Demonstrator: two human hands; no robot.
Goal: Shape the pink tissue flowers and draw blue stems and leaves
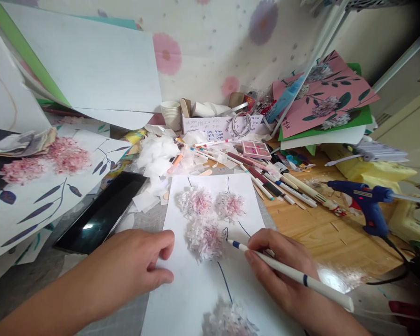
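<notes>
A white paper sheet (182, 298) lies on the desk, bearing several fluffy pink-and-white flowers (205, 235) and thin dark blue lines. My right hand (283, 270) grips a white marker (290, 270) with blue bands. Its tip meets the paper beside a small drawn leaf outline (225, 232), just right of the middle flower. At the sheet's left edge rests my left hand (136, 261), holding nothing, its thumb and curled index finger apart.
Left are a black phone (100, 210) and another flower picture (52, 196). Pens (273, 186), white scraps (157, 154) and a labelled box (210, 128) lie behind the sheet. A blue glue gun (367, 200) with a cord is at right.
</notes>
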